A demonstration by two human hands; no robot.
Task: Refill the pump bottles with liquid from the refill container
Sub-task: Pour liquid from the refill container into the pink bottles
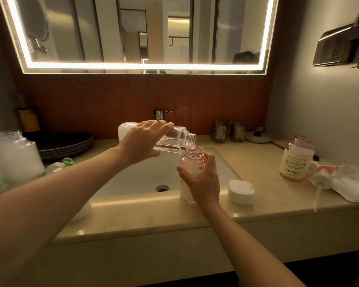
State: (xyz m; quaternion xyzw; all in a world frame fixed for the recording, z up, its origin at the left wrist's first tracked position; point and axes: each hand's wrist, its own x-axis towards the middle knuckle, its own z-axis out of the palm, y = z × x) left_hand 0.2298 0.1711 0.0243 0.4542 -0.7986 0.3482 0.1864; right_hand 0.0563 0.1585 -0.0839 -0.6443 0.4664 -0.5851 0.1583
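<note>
We find readable print on one item only. The second pump bottle (296, 162) stands uncapped near the right end of the counter (174, 216). Its cream label reads "SMOOTH CLOUDS" at the top and "YAPING" near the bottom; the lines between are too fine to read.

The pump bottle (192, 164) under filling is translucent, with a pink threaded neck, open at the top, and pale liquid inside. We see it held upright over the front right corner of the sink basin (133, 179). The right hand (202, 184) grips its body, thumb on the left side and fingers curled around the right.

The refill container (180, 141) is a clear rectangular bottle with a white end, tipped almost level. Its threaded mouth sits directly above the pump bottle's neck, and a thin run of clear liquid shows between them. The left hand (142, 141) holds the container from above, fingers laid across the top and thumb underneath.

A white cap (240, 192) rests near the counter's front edge, just right of the held bottle. At the left end we see a wide uncapped jar (15, 158) and a stack of dark plates (68, 143).
</note>
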